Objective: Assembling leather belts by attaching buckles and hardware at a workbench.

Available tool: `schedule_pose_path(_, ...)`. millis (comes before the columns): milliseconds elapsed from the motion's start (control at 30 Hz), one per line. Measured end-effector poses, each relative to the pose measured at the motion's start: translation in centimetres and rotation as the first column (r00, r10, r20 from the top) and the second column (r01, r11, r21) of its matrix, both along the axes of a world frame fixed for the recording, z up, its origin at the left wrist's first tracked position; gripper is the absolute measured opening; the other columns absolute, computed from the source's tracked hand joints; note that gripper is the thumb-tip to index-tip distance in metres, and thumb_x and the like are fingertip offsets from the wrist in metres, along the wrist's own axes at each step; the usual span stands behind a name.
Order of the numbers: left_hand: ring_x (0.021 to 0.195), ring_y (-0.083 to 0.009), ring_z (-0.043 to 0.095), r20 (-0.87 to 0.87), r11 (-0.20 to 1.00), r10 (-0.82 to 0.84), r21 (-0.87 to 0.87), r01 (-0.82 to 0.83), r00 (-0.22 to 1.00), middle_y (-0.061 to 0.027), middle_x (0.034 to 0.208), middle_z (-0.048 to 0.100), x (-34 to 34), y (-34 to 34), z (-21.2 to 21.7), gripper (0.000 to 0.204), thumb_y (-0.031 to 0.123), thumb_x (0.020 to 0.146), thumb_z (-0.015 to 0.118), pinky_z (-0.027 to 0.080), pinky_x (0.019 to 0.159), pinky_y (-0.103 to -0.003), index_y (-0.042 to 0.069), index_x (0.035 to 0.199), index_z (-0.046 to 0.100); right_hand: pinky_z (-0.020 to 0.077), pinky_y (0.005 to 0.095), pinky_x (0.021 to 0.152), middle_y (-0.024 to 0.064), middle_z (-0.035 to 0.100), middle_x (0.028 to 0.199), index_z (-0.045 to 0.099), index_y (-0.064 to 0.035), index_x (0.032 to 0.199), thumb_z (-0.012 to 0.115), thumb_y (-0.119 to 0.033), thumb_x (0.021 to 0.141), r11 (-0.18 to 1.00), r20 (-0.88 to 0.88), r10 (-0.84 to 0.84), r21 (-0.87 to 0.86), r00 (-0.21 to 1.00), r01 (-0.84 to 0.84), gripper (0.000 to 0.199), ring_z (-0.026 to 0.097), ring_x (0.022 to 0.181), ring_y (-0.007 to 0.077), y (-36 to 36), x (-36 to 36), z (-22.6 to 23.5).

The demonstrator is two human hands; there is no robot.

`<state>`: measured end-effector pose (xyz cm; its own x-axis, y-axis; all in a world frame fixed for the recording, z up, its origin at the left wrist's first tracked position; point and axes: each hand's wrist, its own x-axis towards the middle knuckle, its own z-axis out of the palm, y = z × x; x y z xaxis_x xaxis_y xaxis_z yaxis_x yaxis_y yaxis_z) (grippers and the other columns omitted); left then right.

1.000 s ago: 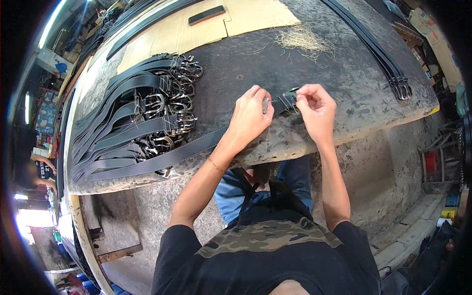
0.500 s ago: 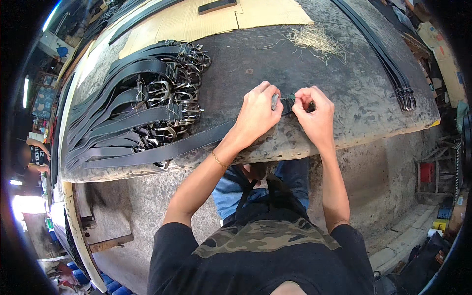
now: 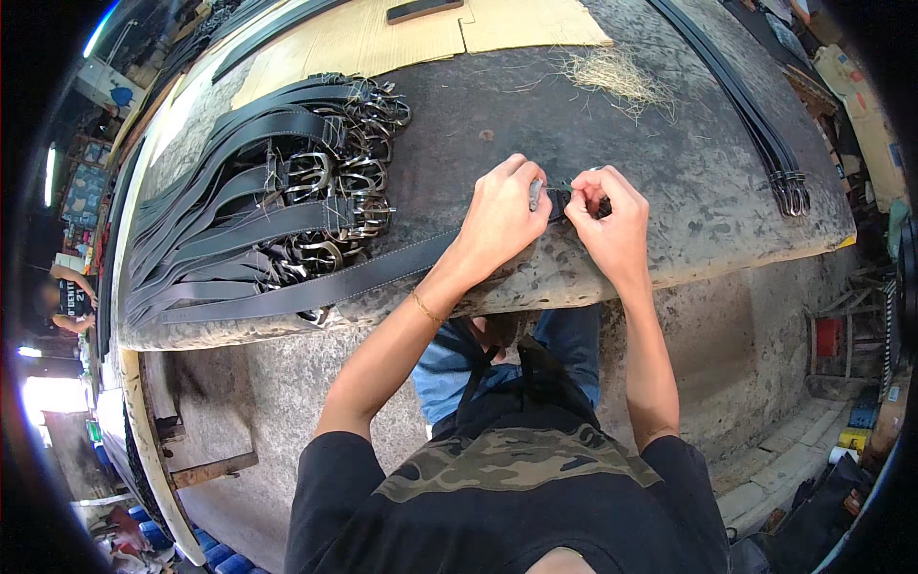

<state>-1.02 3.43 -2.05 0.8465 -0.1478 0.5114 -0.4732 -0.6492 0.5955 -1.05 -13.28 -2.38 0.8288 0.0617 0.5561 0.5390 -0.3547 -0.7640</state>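
My left hand [image 3: 502,212] is closed, and a small grey metal-looking tool [image 3: 535,195] pokes out between its thumb and forefinger. Its other fingers are hidden behind the hand. Close beside it, my right hand [image 3: 612,212] pinches thumb and forefinger together at the end of a dark belt; whatever lies in the pinch is too small to make out. The dark stitched belt [image 3: 382,265] runs from the pile at left, behind my left wrist, up to both hands. Part of its dark end shows inside the curl of my right fingers.
A pile of dark belts [image 3: 239,215] with metal buckles covers the table's left side. More straps [image 3: 741,105] with buckles lie at right. Loose straw-coloured strands [image 3: 620,81] and cardboard [image 3: 363,38] with a dark block [image 3: 424,11] sit farther back. Another person [image 3: 72,298] is at far left.
My hands stay almost in the same place at the belt's end, with only slight finger movement. The belt pile has not moved.
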Motion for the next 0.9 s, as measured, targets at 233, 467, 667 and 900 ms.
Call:
schedule_pose_path(233, 0.079, -0.0404, 0.064, 0.005, 1.0, -0.01, -0.009, 0.01, 1.0, -0.0181, 0.086, 0.063, 0.1, -0.1, 0.0, 0.011, 0.004, 0.077, 0.065, 0.052, 0.07, -0.044, -0.001, 0.087, 0.065, 0.0458, 0.0254, 0.058, 0.0037, 0.061, 0.078, 0.063, 0.0002, 0.088, 0.067, 0.006, 0.076, 0.995, -0.055, -0.018, 0.1, 0.998, 0.024, 0.014, 0.055, 0.062, 0.0086, -0.2, 0.2, 0.0)
schedule_pose_path(467, 0.074, -0.0376, 0.064, 0.004, 1.0, 0.004, -0.01, -0.004, 1.0, -0.018, 0.085, 0.063, 0.0, -0.1, 0.2, 0.01, 0.003, 0.077, 0.065, 0.051, 0.067, -0.042, -0.001, 0.086, 0.065, 0.0457, 0.0246, 0.059, 0.0031, 0.061, 0.077, 0.063, -0.0002, 0.088, 0.068, 0.006, 0.076, 0.999, -0.016, -0.031, 0.037, 0.999, 0.032, 0.015, 0.055, 0.063, 0.0078, -0.1, -0.1, 0.0)
schedule_pose_path(667, 0.073, -0.0369, 0.066, -0.062, 0.995, 0.054, -0.083, -0.059, 0.997, -0.019, 0.089, 0.066, 1.7, 0.0, 0.5, 0.008, 0.004, 0.079, 0.064, 0.052, 0.068, -0.04, -0.001, 0.085, 0.065, 0.0468, 0.0229, 0.063, -0.0015, 0.064, 0.084, 0.066, -0.0026, 0.09, 0.067, 0.005, 0.084, 0.937, -0.193, -0.035, 0.335, 0.981, 0.099, 0.01, 0.056, 0.07, 0.0041, -1.0, 0.9, -1.8)
schedule_pose_path(900, 0.081, -0.0377, 0.069, 0.182, 0.995, -0.083, 0.07, 0.071, 0.98, -0.0189, 0.132, 0.06, 4.2, -1.4, 3.6, 0.033, 0.006, 0.085, 0.063, 0.056, 0.081, -0.041, 0.007, 0.118, 0.068, 0.0584, 0.0388, 0.092, 0.0008, 0.057, 0.089, 0.061, 0.0018, 0.101, 0.061, 0.004, 0.093, 0.512, -0.252, 0.103, 0.843, 0.962, 0.166, 0.009, 0.054, 0.075, 0.0057, -2.9, 1.7, -1.8)
